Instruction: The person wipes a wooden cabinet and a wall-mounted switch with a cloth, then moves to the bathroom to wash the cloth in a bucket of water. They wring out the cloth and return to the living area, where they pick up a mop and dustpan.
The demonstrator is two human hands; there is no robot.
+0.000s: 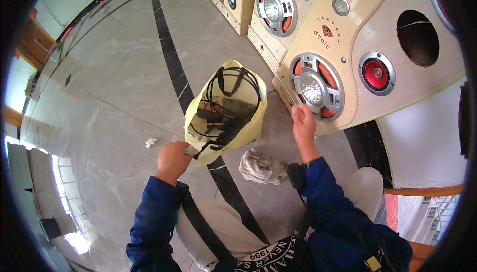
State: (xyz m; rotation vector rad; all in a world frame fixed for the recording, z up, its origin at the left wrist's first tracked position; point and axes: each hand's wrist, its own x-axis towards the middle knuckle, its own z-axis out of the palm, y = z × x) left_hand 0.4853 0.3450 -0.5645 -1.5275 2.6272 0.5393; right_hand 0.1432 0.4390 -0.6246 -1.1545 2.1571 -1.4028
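Note:
My left hand (173, 162) pinches a small whitish wad (191, 149), maybe crumpled tissue, at the near left rim of a pale yellow open bag (193, 117). Inside the bag lie a coiled black cable (208, 89), a dark bristly or fuzzy bundle (228, 135) and other items that are hard to make out. My right hand (304, 121) is raised with curled fingers, in front of the lower silver speaker (311, 90) of a cream loudspeaker cabinet (346, 113). Whether it touches the cabinet or holds something is unclear. A crumpled grey cloth (262, 165) rests on the floor between my arms.
Another white crumpled scrap (150, 142) lies on the grey tiled floor (111, 123), left of the bag. The cabinet, with a red-coned driver (376, 71) and a round dark opening (418, 38), fills the right side. A second cabinet (244, 2) stands farther back.

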